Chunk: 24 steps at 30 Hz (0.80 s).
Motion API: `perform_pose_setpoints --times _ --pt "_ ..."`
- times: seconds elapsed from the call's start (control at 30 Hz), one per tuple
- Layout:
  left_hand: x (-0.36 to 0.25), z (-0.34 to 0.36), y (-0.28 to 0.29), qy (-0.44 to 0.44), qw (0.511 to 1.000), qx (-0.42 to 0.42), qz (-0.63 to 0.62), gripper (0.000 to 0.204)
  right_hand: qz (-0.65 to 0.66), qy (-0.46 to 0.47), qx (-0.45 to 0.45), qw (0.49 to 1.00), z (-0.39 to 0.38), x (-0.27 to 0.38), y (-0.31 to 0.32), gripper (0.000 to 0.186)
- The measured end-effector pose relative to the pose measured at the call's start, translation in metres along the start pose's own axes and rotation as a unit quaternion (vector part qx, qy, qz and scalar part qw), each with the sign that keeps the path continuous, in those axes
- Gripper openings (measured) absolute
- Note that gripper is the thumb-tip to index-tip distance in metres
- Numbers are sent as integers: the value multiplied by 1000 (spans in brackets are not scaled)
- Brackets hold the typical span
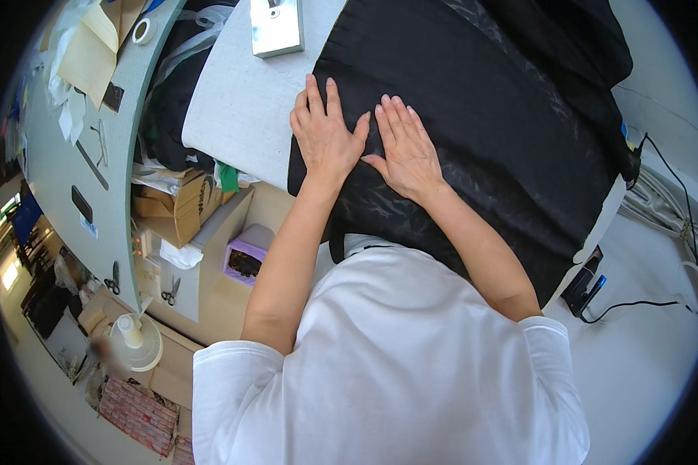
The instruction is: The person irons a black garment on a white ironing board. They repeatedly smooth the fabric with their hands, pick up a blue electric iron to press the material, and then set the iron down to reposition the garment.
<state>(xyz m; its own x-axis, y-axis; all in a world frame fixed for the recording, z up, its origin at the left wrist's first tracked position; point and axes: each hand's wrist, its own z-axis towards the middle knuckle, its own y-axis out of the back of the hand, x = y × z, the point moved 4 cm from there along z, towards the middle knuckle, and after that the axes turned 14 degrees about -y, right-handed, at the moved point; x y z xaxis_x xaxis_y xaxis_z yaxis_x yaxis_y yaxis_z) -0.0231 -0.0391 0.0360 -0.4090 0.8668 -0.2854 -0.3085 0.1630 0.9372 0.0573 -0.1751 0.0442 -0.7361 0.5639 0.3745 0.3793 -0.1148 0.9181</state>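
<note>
Black fabric [473,116] with a faint pattern is spread over a pale padded board [233,101] and hangs toward my body. My left hand [326,136] lies flat near the cloth's left edge, fingers spread and pointing away from me. Beside it, my right hand [409,151] rests flat on the fabric, fingers stretched out and thumb apart. Neither hand holds anything. The thumbs point toward each other with a small gap between them. Beyond my left hand a shiny metal block [278,31] stands on the board.
At left, a grey table [62,167] bears a tape roll [143,31], papers and a dark phone [81,203]. Below are a cardboard box [174,213], a purple bin [236,256] and a white fan [136,341]. At right, a black cord [636,304] runs from a dark device [585,287].
</note>
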Motion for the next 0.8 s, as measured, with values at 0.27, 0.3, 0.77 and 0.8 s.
perform_pose_setpoints --times 0.27,0.3,0.77,0.8 --pt "21 -4 0 4 997 -45 -56 66 11 5 3 1000 0 0 -2 93" --pt "24 -3 0 7 997 -47 -64 65 10 5 2 1000 0 -1 -2 92" --pt "56 1 3 57 979 -91 -173 40 -11 -1 3 1000 0 -1 -5 90" --pt "57 1 4 59 978 -90 -178 39 -7 -2 6 1000 0 -1 -5 91"
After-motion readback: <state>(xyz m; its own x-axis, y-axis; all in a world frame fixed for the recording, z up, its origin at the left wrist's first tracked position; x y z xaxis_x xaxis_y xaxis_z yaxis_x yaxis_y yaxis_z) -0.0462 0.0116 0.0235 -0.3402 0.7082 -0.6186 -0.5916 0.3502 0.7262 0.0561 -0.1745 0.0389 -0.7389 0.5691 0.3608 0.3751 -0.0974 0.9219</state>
